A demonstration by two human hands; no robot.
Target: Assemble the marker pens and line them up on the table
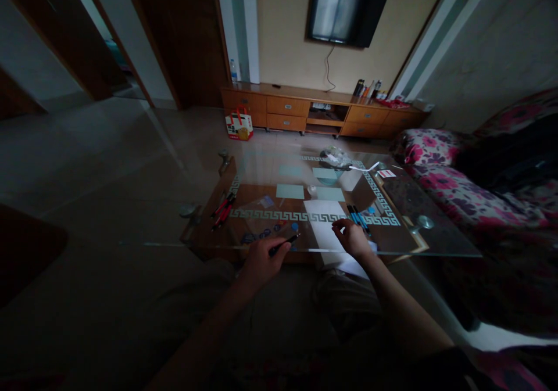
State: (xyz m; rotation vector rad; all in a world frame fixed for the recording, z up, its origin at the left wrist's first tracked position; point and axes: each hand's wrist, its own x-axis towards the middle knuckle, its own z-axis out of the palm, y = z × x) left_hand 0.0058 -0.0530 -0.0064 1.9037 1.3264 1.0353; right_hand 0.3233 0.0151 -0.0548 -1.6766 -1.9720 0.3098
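Looking down from head height, a dim living room is seen, with a low glass table (436, 241) set just ahead of the person's knees. The left hand (260, 261) is closed around a black pen (284, 244), which is gripped between the thumb and curled fingers. The pen is pointed to the right, with its tip held over the near edge of the glass.

The right hand (353, 238) is laid on a white sheet of paper (321, 219) with its fingers bent inward in a loose curl. Whether anything is pinched in them cannot be told in the poor light. Blue pens (358, 216) are lying just beside that hand, at the sheet's right edge. Red pens (222, 211) are scattered well to the left on the table, and pale blue notes (290, 191) are placed beyond the sheet.

A floral sofa (429, 147) is seen on the right. A wooden cabinet (283, 106) is set along the far wall, and a dark television (349, 7) is mounted above it.
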